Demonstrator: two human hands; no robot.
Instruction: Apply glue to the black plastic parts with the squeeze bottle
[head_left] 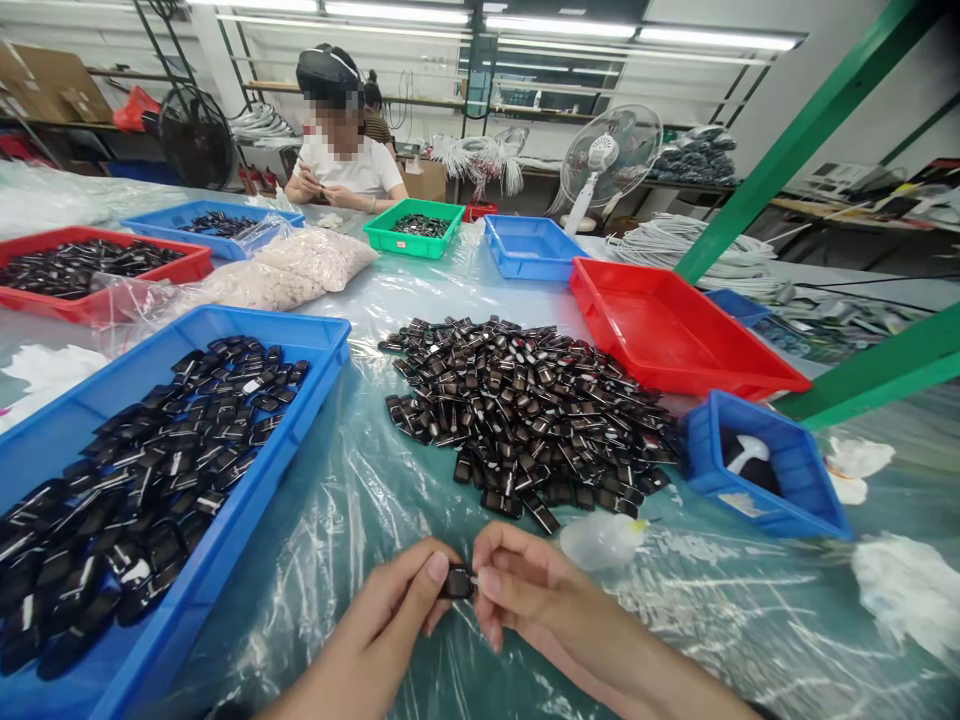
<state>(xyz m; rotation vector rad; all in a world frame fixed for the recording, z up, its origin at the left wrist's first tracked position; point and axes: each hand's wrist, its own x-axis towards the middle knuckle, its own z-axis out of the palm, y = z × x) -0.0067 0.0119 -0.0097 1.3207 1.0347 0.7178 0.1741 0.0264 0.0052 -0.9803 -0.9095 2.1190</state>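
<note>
Close in front of me, my left hand pinches a small black plastic piece, rounded and glossy, between thumb and fingers. At the piece's right end, my right hand has its thumb and forefinger pressed together. A tiny pale bit shows at those fingertips, too small to name. Just beyond both hands lies a large heap of similar black pieces, some with shiny or pale spots. A translucent squeeze bottle with a yellowish tip rests on its side by my right hand.
Left stands a blue tray of black pieces. A red tray and small blue bin are at right, beside a green post. Farther back are bagged beige parts, a green tray, a fan and a seated person.
</note>
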